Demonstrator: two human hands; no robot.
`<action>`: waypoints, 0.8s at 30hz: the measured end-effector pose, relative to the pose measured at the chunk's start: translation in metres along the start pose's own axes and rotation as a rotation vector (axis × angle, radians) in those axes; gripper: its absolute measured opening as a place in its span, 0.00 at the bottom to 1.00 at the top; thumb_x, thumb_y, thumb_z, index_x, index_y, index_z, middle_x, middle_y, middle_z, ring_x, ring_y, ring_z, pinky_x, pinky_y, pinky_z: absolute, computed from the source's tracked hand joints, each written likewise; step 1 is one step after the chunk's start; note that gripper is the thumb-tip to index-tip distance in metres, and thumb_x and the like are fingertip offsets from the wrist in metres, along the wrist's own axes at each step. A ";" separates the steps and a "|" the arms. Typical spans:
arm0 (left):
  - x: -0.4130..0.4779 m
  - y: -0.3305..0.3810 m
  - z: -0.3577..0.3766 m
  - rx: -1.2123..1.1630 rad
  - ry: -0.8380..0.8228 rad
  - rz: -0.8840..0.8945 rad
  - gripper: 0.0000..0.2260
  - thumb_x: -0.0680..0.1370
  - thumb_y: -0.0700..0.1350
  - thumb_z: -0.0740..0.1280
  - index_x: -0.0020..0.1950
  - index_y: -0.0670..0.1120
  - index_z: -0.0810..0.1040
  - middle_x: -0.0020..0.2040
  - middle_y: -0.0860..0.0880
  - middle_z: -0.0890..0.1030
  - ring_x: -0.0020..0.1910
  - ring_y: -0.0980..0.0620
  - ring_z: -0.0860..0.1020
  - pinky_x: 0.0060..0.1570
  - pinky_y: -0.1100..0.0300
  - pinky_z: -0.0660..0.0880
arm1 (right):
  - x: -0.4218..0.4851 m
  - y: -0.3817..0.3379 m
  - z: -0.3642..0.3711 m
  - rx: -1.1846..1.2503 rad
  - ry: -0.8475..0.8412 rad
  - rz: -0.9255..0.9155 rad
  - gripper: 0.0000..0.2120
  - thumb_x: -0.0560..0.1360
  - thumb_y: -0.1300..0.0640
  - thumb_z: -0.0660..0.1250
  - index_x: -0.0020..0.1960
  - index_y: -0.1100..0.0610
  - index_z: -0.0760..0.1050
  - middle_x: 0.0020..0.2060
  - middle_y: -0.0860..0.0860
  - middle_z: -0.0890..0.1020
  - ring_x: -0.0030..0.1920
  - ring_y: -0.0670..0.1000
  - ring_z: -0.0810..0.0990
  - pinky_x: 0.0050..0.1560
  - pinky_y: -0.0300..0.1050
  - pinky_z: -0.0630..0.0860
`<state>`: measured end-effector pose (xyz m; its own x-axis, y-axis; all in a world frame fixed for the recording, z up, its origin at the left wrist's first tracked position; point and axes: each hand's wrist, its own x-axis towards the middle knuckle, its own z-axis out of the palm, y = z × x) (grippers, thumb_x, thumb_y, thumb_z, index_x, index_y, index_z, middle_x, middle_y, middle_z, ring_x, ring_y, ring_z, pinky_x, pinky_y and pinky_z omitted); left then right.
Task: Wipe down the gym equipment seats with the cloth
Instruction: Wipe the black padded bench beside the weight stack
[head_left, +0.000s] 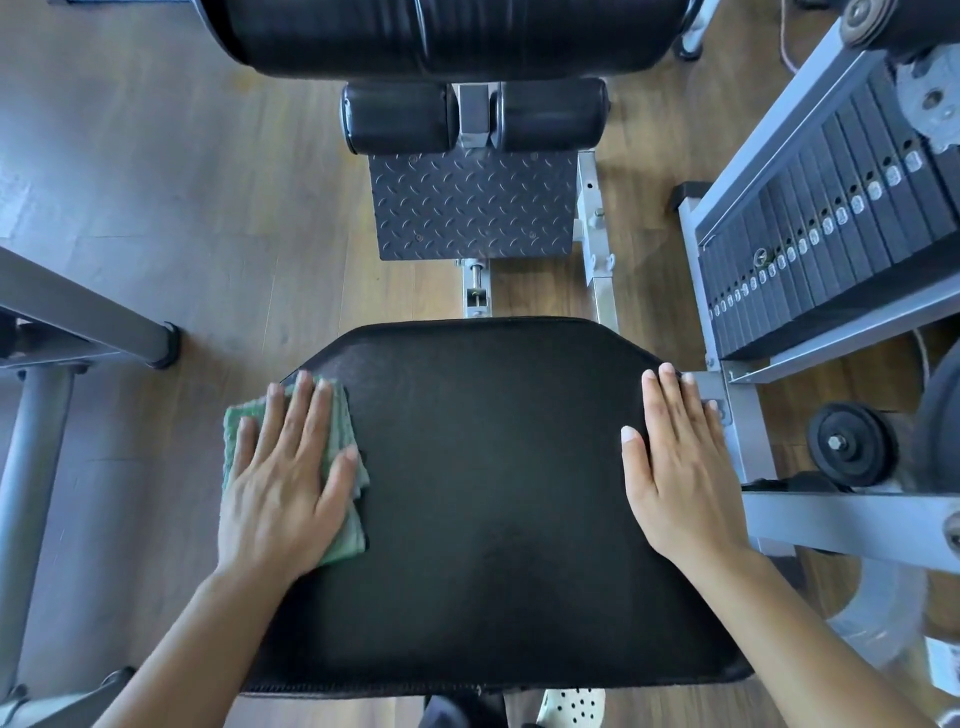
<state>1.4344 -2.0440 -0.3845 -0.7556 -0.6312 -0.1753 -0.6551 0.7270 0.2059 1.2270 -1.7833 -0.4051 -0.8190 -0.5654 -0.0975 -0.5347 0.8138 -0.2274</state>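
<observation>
Wooden floor (156, 171) surrounds a black seat (488, 467) at frame centre. The left hand (285, 478) presses a green cloth (345, 415) flat-fingered at its left edge; the right hand (680, 467) rests flat, fingers straight, at right.

left grip (283, 483) flat, palm down | right grip (680, 467) flat, palm down

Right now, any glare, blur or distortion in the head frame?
Head view: wide-angle distortion tilts the dark weight-plate stack at right; glare streaks the glossy black roller pads and washes the wooden floor at left; black padded seat, green woven cloth, left hand and right hand are sharp; lower right corner smears.
</observation>
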 end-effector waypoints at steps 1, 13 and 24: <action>0.015 0.007 0.001 -0.009 0.021 -0.051 0.31 0.77 0.61 0.43 0.79 0.52 0.48 0.79 0.54 0.47 0.77 0.53 0.43 0.75 0.50 0.45 | 0.000 -0.001 0.000 0.000 -0.001 -0.001 0.30 0.79 0.43 0.39 0.76 0.57 0.46 0.77 0.51 0.50 0.77 0.50 0.46 0.75 0.45 0.40; 0.050 0.164 0.036 0.026 -0.085 0.538 0.28 0.80 0.57 0.45 0.79 0.49 0.49 0.79 0.51 0.49 0.77 0.50 0.43 0.75 0.48 0.42 | 0.000 0.001 -0.001 0.000 0.003 -0.017 0.30 0.80 0.45 0.41 0.78 0.58 0.52 0.77 0.53 0.53 0.77 0.50 0.46 0.76 0.48 0.43; 0.014 0.099 0.023 -0.137 0.010 0.298 0.26 0.81 0.58 0.44 0.78 0.50 0.54 0.78 0.53 0.49 0.77 0.54 0.43 0.76 0.52 0.43 | 0.000 -0.001 -0.002 -0.028 -0.006 0.001 0.32 0.78 0.43 0.38 0.78 0.58 0.51 0.77 0.53 0.52 0.77 0.50 0.45 0.76 0.47 0.40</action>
<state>1.3591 -1.9743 -0.3887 -0.9135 -0.3992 -0.0791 -0.3983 0.8373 0.3745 1.2270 -1.7840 -0.4033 -0.8183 -0.5654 -0.1034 -0.5398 0.8177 -0.1998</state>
